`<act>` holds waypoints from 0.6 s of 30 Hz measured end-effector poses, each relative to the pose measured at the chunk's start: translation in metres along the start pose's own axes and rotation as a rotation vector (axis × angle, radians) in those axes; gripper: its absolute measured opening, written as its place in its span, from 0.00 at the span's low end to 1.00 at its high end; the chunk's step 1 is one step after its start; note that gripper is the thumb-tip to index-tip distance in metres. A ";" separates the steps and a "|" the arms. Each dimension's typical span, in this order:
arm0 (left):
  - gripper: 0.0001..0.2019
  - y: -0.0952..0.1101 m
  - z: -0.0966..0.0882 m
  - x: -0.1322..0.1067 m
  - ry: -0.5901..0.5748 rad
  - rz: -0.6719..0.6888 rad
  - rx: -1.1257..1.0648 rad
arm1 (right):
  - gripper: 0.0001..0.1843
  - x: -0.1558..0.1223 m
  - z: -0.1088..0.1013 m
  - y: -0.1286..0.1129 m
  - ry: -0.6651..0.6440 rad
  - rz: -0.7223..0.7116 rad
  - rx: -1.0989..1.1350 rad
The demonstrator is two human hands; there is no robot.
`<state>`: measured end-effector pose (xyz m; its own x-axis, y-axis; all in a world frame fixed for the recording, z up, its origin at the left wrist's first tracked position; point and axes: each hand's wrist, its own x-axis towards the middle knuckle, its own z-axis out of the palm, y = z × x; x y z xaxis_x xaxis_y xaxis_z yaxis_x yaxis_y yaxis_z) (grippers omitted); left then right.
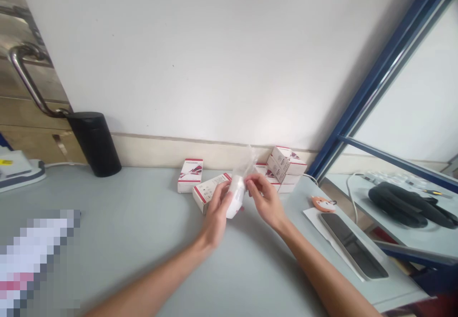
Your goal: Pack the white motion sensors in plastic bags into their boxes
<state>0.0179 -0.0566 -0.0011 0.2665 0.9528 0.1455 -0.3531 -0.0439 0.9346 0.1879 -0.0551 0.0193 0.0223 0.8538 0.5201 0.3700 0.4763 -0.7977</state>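
Both my hands meet over the middle of a grey table (125, 231). My left hand (216, 212) is closed around a small white object in a clear plastic bag (238, 190). My right hand (266, 200) pinches the same bag from the right side, fingers closed on the plastic. The bag's open top sticks up above my fingers. Just behind my hands lie white and red small boxes: one upright (190, 174), one lying flat (207, 190) under my left hand, and a stack (286, 166) at the right.
A black cylinder (95, 142) stands at the back left by the wall. A dark phone (352, 245) lies on paper at the right, with an orange fox-shaped tag (322, 203) beside it. A blue frame (375, 83) borders the table's right side. A blurred patch covers the lower left.
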 end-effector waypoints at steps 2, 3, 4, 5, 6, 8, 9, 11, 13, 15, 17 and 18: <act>0.26 -0.001 -0.002 -0.001 -0.006 -0.007 -0.029 | 0.18 0.000 0.004 0.001 0.061 0.110 0.085; 0.27 -0.001 -0.002 -0.001 -0.004 0.000 -0.027 | 0.21 0.001 0.004 0.000 0.073 0.168 0.142; 0.27 -0.001 -0.003 -0.001 0.000 0.012 -0.010 | 0.24 0.001 0.004 -0.001 0.056 0.223 0.210; 0.27 -0.002 -0.003 -0.001 0.007 0.027 0.023 | 0.26 0.002 0.003 -0.002 0.009 0.270 0.283; 0.27 -0.003 -0.003 0.000 0.014 0.050 0.067 | 0.26 0.003 0.002 -0.004 -0.055 0.299 0.350; 0.26 -0.006 -0.003 0.002 0.015 0.107 0.172 | 0.24 0.005 -0.003 -0.004 -0.167 0.308 0.434; 0.26 -0.008 -0.003 0.003 0.009 0.132 0.217 | 0.23 0.006 -0.005 -0.003 -0.184 0.298 0.444; 0.26 -0.011 -0.003 0.005 -0.012 0.155 0.272 | 0.23 0.008 -0.008 0.001 -0.147 0.279 0.413; 0.27 -0.012 -0.003 0.005 -0.030 0.137 0.275 | 0.26 0.009 -0.009 0.007 -0.104 0.254 0.338; 0.27 -0.009 -0.004 0.004 -0.061 0.117 0.244 | 0.27 0.010 -0.010 0.011 -0.105 0.210 0.269; 0.27 -0.006 -0.004 0.003 -0.109 0.121 0.215 | 0.26 0.010 -0.011 0.012 -0.142 0.169 0.229; 0.26 -0.004 -0.004 0.003 -0.134 0.126 0.208 | 0.25 0.010 -0.012 0.012 -0.175 0.160 0.218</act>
<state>0.0163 -0.0527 -0.0062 0.3529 0.8883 0.2938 -0.2030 -0.2338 0.9509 0.2037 -0.0435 0.0185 -0.1028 0.9355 0.3379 0.1666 0.3511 -0.9214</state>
